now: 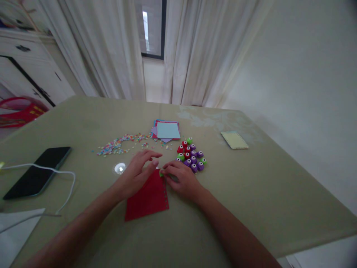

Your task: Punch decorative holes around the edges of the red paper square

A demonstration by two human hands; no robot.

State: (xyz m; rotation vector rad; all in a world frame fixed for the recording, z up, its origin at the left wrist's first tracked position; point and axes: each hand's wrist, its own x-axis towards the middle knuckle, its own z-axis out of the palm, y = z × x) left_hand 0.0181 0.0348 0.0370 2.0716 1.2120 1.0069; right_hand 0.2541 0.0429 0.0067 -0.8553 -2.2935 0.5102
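Red paper (147,199) is showing 1 dotted edge, bottom plain; I'm seeing right fingers (167,168) pinching a green piece (161,173), left fingers (152,153) open.

From afar, I count one left hand (136,170), one right hand (182,178), one red sheet (145,199), at least four red pieces (187,155), three green pieces (189,140), seven purple pieces (194,168), one card pile (169,130), one yellow card (234,140), one black device (36,173); confetti (111,146) defies counting.
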